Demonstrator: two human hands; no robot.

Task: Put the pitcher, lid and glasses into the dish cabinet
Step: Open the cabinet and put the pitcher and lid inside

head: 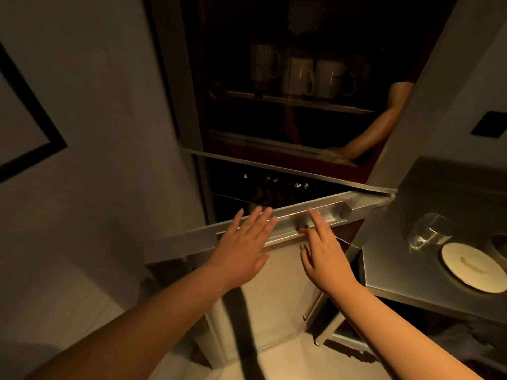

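Note:
A tall dish cabinet (pixel 175 111) stands ahead in dim light, its glass upper door showing several white mugs (pixel 299 75) on a shelf. Below it, a lower door or drawer front (pixel 277 286) with a long metal handle (pixel 323 212) stands partly open. My left hand (pixel 244 245) lies flat with straight fingers against the front's top edge. My right hand (pixel 321 250) is open beside it, fingertips at the metal handle. On the counter to the right sit a clear glass (pixel 428 229) and a round cream lid (pixel 469 267). No pitcher is in view.
A grey counter (pixel 389 281) juts out at the right, close to the open front. A dark framed picture (pixel 55 138) hangs on the left wall. An arm's reflection shows in the cabinet glass (pixel 378 127). Pale floor lies below.

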